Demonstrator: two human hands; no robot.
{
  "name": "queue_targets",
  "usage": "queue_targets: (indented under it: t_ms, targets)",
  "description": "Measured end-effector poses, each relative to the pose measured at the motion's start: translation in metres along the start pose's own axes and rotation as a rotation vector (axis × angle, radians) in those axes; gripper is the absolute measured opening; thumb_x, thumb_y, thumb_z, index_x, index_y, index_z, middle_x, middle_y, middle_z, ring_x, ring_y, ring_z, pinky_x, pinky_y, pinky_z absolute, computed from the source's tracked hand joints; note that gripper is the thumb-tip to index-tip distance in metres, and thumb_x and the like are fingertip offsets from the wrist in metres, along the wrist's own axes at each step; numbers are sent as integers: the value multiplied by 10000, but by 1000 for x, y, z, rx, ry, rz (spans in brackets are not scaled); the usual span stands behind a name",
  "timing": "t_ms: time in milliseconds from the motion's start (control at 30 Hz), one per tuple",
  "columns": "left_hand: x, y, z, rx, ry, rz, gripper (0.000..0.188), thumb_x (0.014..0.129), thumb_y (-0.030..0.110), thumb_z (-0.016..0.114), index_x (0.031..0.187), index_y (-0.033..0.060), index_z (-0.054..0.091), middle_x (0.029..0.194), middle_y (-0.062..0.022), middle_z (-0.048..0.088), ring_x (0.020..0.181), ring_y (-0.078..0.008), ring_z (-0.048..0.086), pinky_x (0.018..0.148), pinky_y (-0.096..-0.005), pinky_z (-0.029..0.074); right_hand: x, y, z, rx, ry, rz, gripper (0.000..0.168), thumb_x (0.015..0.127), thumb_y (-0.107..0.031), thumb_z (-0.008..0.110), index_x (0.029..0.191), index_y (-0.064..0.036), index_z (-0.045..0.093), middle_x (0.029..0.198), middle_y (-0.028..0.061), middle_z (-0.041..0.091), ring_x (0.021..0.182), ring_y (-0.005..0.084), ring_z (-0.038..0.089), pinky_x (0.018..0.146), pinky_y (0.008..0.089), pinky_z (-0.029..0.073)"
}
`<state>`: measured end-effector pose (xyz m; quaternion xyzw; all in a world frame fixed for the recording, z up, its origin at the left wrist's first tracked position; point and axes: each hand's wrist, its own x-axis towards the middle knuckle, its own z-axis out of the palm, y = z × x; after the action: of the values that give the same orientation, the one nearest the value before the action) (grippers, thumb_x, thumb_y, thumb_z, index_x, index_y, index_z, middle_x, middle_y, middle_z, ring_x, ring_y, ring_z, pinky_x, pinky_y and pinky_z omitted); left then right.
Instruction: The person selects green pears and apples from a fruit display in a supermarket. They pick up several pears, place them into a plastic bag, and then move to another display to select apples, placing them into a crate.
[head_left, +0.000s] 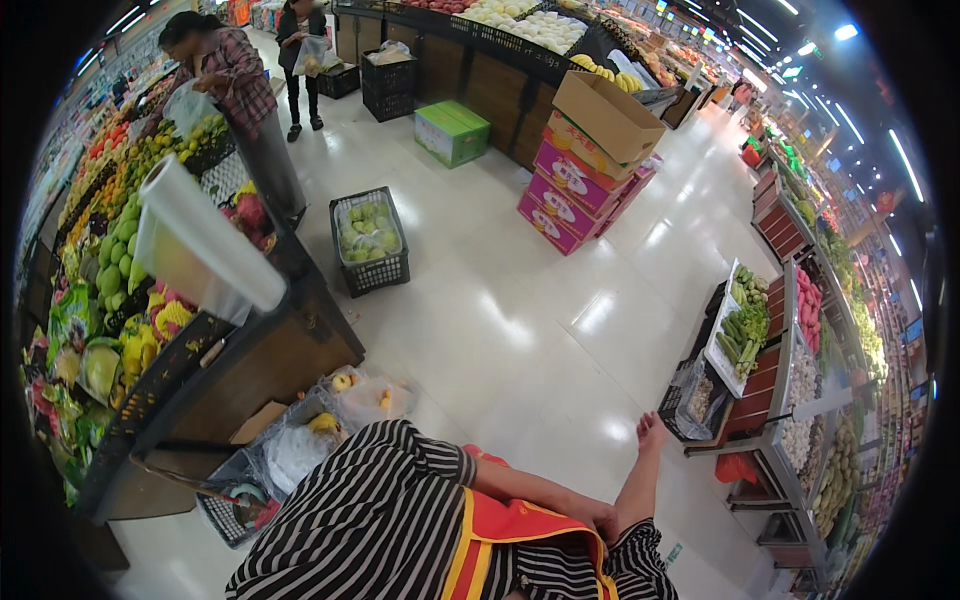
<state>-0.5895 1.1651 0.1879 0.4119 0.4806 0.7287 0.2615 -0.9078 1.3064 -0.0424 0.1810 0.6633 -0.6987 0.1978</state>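
My left hand reaches across my body and is closed at the rolled edge of the striped right sleeve, against the right forearm; its fingertips are partly hidden. My right hand is raised with slightly bent, parted fingers and holds nothing. It appears near a black plastic crate with bagged produce in it, without a visible grip on it. A red apron with yellow trim lies over the striped shirt, just below my left forearm.
Left stands a fruit display with a plastic bag roll; crates with bagged fruit sit at its base. Ahead are a crate of green fruit, a green box, stacked cartons and two people. Vegetable shelves line the right.
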Motion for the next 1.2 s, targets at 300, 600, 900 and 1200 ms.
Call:
queue_targets:
  t_ms: [300,600,900,1200]
  targets:
    - [-177,42,-171,400,858,-243,269,935,232,596,1035,-9,662,902,-111,683,842,-178,644,769,-312,504,51,52,110,-672,-350,155,281,917,-218,614,1135,-42,627,926,95,698,782,203,686,616,323,544]
    - [-330,13,-177,70,1956,-455,251,943,252,630,1035,24,678,887,-15,680,821,-78,599,746,-248,488,174,3,333,-1014,-800,59,288,925,-238,609,1127,-34,634,915,95,699,764,190,681,616,310,535]
    - [-333,1,-223,271,2225,-316,254,882,247,634,969,13,680,861,-124,696,812,-218,657,739,-339,504,157,-22,558,-1250,-1218,-143,311,942,-227,586,1145,4,630,895,78,687,748,142,661,565,240,487]
    - [-437,27,-286,227,2405,-124,241,871,254,634,938,26,678,822,-109,697,757,-207,664,691,-331,512,148,4,653,-1714,-1572,-421,221,899,-163,605,1057,-29,682,831,92,708,691,161,698,590,275,529]
